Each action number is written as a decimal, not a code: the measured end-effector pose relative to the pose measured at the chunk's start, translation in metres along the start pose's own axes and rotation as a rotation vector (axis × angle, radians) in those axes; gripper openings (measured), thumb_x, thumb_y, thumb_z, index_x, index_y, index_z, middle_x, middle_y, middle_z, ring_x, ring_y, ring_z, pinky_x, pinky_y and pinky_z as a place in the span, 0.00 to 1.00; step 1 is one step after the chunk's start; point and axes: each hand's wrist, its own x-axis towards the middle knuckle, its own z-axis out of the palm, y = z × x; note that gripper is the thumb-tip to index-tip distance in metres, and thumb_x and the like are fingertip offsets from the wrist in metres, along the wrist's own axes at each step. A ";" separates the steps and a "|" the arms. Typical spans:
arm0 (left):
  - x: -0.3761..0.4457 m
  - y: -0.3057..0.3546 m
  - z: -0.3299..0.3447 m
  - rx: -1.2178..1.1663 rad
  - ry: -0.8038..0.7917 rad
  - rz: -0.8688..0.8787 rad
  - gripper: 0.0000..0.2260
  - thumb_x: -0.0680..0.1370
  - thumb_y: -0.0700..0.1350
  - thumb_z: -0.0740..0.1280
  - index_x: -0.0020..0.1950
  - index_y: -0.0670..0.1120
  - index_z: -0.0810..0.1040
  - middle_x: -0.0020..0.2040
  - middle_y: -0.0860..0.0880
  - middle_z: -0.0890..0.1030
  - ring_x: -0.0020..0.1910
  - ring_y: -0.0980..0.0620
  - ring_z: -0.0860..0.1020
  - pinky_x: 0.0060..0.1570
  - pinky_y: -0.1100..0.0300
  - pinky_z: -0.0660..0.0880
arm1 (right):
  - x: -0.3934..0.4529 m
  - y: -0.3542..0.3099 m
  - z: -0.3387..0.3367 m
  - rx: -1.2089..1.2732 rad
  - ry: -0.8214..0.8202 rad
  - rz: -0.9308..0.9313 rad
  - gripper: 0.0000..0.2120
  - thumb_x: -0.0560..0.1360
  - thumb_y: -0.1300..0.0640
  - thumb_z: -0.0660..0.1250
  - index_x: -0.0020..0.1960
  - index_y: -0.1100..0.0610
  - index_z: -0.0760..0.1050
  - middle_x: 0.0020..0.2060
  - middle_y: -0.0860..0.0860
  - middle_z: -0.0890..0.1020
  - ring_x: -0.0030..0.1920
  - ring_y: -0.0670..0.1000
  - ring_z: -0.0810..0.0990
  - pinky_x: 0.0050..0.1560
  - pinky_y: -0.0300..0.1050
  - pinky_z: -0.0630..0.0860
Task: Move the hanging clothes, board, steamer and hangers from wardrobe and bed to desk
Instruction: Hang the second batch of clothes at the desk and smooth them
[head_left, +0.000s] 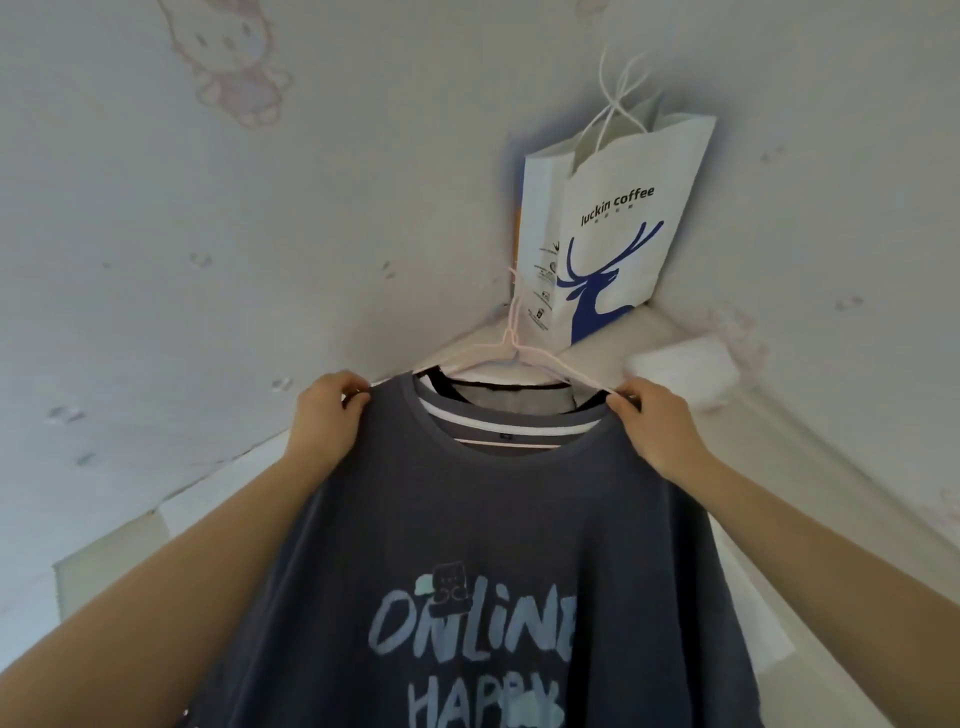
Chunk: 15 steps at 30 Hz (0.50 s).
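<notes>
While the grey T-shirt is held up in front of the camera, its two shoulders are pinched from either side: the left hand is closed on the shoulder seam at about 10 o'clock from the collar, and the right hand is closed on the opposite seam at about 2 o'clock. Fingers and thumb of each hand are curled round the fabric, and the wire of the pink hanger seems to be caught in the same grip, though this cannot be told for certain.

The long axis of the hanger is laid across the view, from 9 to 3 o'clock, and the garment is let fall toward 6 o'clock, its printed front turned to the camera. The hook is pointed away toward 12 o'clock, just in front of a white paper bag that is stood in the corner on a pale surface. At least one more collar is seen inside the grey one, so several garments are probably carried together.

Neither hand is clearly nearer; the load is shared evenly. The coming move is judged to depend on keeping that crosswise axis level as the bundle is lowered.
</notes>
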 end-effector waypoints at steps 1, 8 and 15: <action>0.013 0.004 0.003 -0.001 0.031 0.009 0.06 0.77 0.37 0.65 0.49 0.43 0.81 0.50 0.43 0.82 0.51 0.43 0.78 0.54 0.55 0.71 | 0.012 -0.002 -0.001 0.001 0.011 -0.003 0.10 0.80 0.56 0.61 0.53 0.60 0.78 0.46 0.55 0.80 0.45 0.52 0.74 0.46 0.42 0.65; 0.061 0.002 0.040 0.081 0.005 0.008 0.06 0.76 0.38 0.65 0.49 0.43 0.81 0.51 0.41 0.81 0.50 0.40 0.78 0.54 0.50 0.75 | 0.058 0.009 0.013 -0.025 -0.005 0.042 0.10 0.80 0.56 0.60 0.54 0.61 0.76 0.49 0.57 0.81 0.44 0.51 0.72 0.45 0.41 0.65; 0.061 -0.015 0.070 0.161 0.013 0.029 0.07 0.77 0.38 0.65 0.50 0.41 0.82 0.52 0.40 0.78 0.49 0.39 0.77 0.52 0.50 0.74 | 0.063 0.033 0.039 -0.028 -0.030 0.082 0.10 0.80 0.57 0.61 0.54 0.61 0.77 0.48 0.57 0.80 0.44 0.52 0.73 0.46 0.41 0.65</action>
